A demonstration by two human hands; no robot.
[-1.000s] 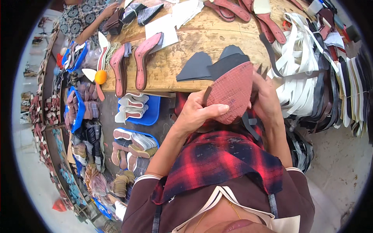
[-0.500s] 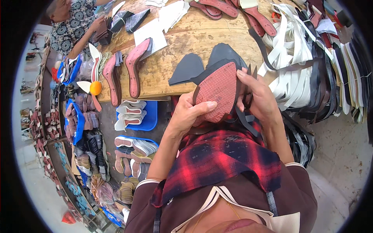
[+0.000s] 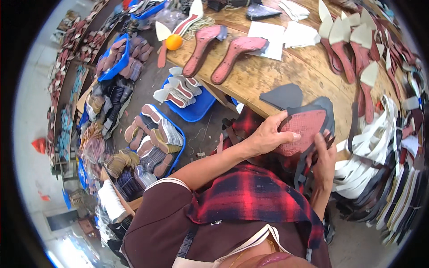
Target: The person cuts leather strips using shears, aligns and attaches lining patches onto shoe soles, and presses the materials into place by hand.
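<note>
Left hand: grip clamped on a pink sole-shaped piece, thumb pressed flat across its face near the lower left edge, fingers at the upper left edge and partly out of sight behind it. The piece is held in front of me, beside the near edge of the wooden tabletop, its grid-marked face turned up toward me. Dark material shows along its upper and right edges; whether the two are joined, I cannot tell. Right hand: fingers curled in at the right edge of the pink piece, with a dark narrow point showing beside the fingertips; I cannot tell what this grip is closed on, if anything. A dark strip hangs below the piece, left of my right hand. On the tabletop: a flat dark cut piece just beyond my left hand; farther off, two curved pink forms, white sheets and a cluster of red, pale-tipped pieces. White straps lie heaped to the right of my right hand.
</note>
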